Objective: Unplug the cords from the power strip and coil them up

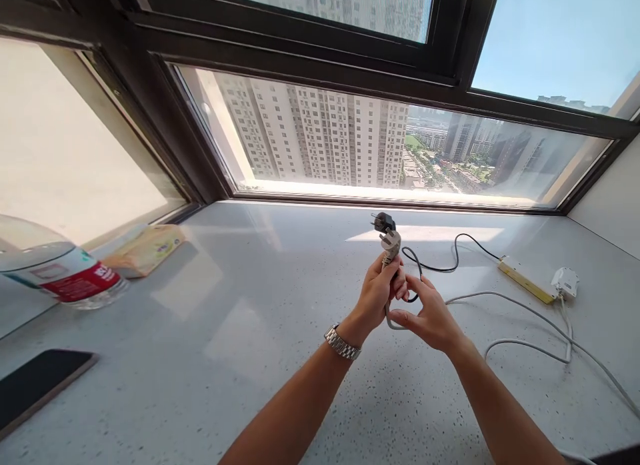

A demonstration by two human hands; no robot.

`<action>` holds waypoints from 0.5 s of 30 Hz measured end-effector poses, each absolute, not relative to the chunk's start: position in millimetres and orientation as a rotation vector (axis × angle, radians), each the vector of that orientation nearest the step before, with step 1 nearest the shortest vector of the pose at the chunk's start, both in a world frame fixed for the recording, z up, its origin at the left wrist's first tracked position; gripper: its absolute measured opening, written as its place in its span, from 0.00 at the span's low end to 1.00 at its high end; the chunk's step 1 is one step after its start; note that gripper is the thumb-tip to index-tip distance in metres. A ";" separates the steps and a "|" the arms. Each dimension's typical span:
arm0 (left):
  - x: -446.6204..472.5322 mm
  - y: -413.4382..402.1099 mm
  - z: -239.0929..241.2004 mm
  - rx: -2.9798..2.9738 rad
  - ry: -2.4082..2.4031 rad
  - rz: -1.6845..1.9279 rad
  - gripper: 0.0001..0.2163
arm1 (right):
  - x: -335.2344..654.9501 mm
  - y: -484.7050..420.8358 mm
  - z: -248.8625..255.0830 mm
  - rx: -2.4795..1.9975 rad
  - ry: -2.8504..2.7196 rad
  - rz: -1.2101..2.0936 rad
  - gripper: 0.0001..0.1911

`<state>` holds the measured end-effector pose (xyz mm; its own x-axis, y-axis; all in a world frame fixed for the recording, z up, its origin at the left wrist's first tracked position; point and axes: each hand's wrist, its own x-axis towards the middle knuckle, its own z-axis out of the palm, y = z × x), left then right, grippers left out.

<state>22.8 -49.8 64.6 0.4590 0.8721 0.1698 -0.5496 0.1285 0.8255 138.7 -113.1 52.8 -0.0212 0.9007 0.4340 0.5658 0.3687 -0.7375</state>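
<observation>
My left hand (379,293), with a metal watch on its wrist, grips two power plugs upright above the sill: a white plug (391,241) and a black plug (383,221) behind it. My right hand (431,316) pinches the cords just below, a black cord (440,268) and a white cord (525,310). The cords trail to the right across the white speckled sill (250,332). A yellow-edged power strip (527,279) with a white adapter (565,282) plugged in lies at the right.
A large water bottle (60,273) with a red label lies at the left edge. A yellowish packet (147,249) sits by the window corner. A dark phone (37,384) rests at the lower left. Dark-framed windows run along the back.
</observation>
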 end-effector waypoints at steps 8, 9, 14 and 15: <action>15.8 -52.0 81.1 0.961 0.457 1.178 0.14 | 109.5 -108.3 30.3 -1.320 -1.797 0.539 0.12; 13.7 -52.1 84.2 0.942 0.452 1.196 0.14 | 107.3 -109.4 31.0 -1.375 -1.814 0.484 0.12; -8.0 -54.8 110.4 0.906 0.383 1.312 0.12 | 105.8 -112.9 31.2 -1.596 -1.966 0.344 0.11; -14.9 -55.6 118.9 0.891 0.376 1.358 0.11 | 108.6 -112.9 29.2 -1.610 -2.004 0.348 0.10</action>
